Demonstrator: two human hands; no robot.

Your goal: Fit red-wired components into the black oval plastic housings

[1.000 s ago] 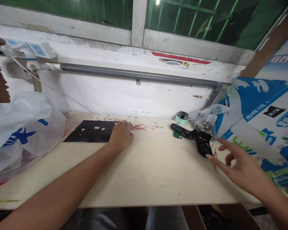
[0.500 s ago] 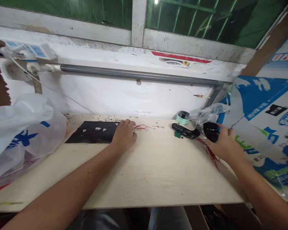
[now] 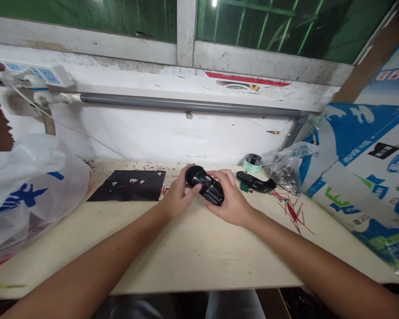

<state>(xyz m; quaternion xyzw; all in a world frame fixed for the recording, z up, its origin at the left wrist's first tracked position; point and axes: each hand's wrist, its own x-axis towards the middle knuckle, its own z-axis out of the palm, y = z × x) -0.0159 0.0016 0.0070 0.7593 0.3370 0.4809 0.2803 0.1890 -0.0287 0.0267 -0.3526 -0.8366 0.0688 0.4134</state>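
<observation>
A black plastic housing (image 3: 210, 188) with a round end is held above the middle of the table, tilted, with a bit of red wire showing in it. My left hand (image 3: 177, 195) grips its round end, thumb on top. Around the other end are the fingers of my right hand (image 3: 232, 201). Left of my hands lies a black mat (image 3: 129, 191) bearing small white pieces (image 3: 133, 180) and a thin red wire. Another black housing (image 3: 255, 182), curved, rests to the right beside a small green board (image 3: 244, 187) and loose red wires (image 3: 295, 215).
A roll of tape (image 3: 252, 164) and a clear bag of small metal parts (image 3: 286, 175) stand at the back right. A white plastic bag (image 3: 36, 177) fills the left side, and a blue and white carton (image 3: 362, 177) the right. Dark bits litter the table's back edge.
My right hand has brought the black housing from the right side to the middle. My left hand has left the small parts by the mat and now grips the housing too.
</observation>
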